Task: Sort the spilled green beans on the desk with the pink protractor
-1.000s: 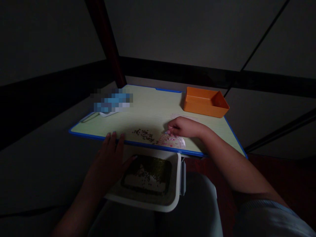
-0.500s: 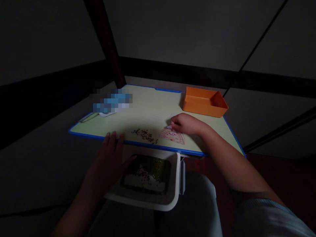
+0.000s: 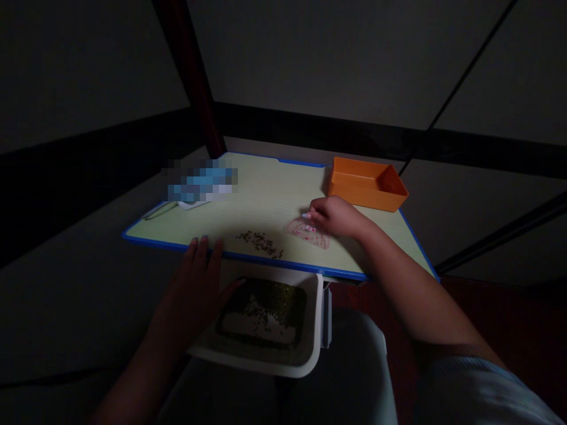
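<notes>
A: What differs from a second ago?

B: The right hand (image 3: 337, 216) has drawn the pink protractor (image 3: 310, 231) away from the near edge of the table (image 3: 266, 195). Before, it overhung the blue rim; now it lies wholly on the top, closer to the orange box (image 3: 367, 183). The left hand (image 3: 190, 295) has not shifted.

A: Count things for me.

B: One protractor, one orange box, one white tray (image 3: 270, 321) below the table edge, one scatter of dark seeds (image 3: 260, 242) on the table top, too many and too small to number. There is also one blurred blue patch (image 3: 201, 182) at the far left.

A: And the hands' grips?

B: The right hand's fingers are curled, tips pressing the protractor's far edge; whether they pinch it or only push, I cannot tell in this dim light. The left hand lies flat and spread, fingertips touching the table's near rim, thumb reaching onto the tray's left edge, holding nothing.

A: Where are the seeds?

B: Between the two hands, just left of the protractor.
</notes>
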A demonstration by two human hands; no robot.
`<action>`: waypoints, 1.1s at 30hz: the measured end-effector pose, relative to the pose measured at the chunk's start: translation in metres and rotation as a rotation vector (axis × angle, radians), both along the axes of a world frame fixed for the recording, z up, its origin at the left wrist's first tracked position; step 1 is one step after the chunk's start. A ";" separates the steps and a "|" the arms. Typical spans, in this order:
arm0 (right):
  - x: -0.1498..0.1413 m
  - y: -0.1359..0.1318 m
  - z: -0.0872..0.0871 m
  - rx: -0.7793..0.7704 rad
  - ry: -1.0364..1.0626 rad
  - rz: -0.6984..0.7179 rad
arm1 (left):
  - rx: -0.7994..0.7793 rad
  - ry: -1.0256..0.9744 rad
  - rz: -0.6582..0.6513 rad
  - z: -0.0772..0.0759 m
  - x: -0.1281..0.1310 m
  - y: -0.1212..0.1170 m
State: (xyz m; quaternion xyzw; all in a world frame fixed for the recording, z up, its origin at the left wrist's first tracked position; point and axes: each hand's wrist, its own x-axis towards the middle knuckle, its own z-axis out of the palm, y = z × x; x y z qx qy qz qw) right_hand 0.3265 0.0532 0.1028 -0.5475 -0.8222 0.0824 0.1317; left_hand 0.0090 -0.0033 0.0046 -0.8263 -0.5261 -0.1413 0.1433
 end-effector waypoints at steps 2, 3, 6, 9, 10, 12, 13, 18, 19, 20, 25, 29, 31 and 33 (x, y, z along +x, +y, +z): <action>0.001 0.000 0.000 0.032 -0.005 -0.036 | 0.001 -0.004 -0.003 0.000 0.001 0.000; 0.000 0.000 0.000 0.031 -0.002 -0.034 | 0.001 -0.004 -0.002 0.000 0.001 0.000; -0.001 -0.001 0.000 -0.050 0.036 0.051 | 0.003 -0.001 -0.005 0.001 0.001 0.000; -0.004 -0.001 -0.002 -0.118 0.020 0.099 | -0.001 0.001 -0.007 0.001 0.001 0.000; -0.004 -0.001 -0.003 -0.107 -0.016 0.073 | -0.004 0.003 -0.005 0.001 0.001 0.000; -0.004 0.001 -0.004 -0.048 -0.108 -0.032 | -0.007 0.007 0.000 0.001 0.001 0.001; -0.004 0.001 -0.004 -0.014 -0.152 -0.089 | -0.007 0.009 0.001 0.001 0.001 0.001; -0.004 0.003 -0.004 0.071 -0.235 -0.225 | -0.009 0.021 0.005 0.002 0.001 0.001; -0.005 0.003 -0.005 0.067 -0.221 -0.210 | -0.011 0.021 0.008 0.002 0.001 0.000; -0.006 0.002 -0.005 0.060 -0.199 -0.185 | -0.011 0.021 0.009 0.002 0.001 0.000; -0.013 -0.001 -0.008 0.020 -0.079 0.005 | 0.006 0.022 0.003 0.001 0.001 -0.001; -0.015 -0.001 -0.010 -0.020 -0.007 0.101 | 0.011 0.015 -0.004 0.002 0.001 -0.001; -0.016 -0.001 -0.010 -0.040 0.017 0.135 | 0.004 0.012 -0.003 0.002 0.001 -0.002; -0.017 -0.002 -0.010 -0.058 0.036 0.160 | 0.001 0.011 0.005 0.002 0.001 -0.001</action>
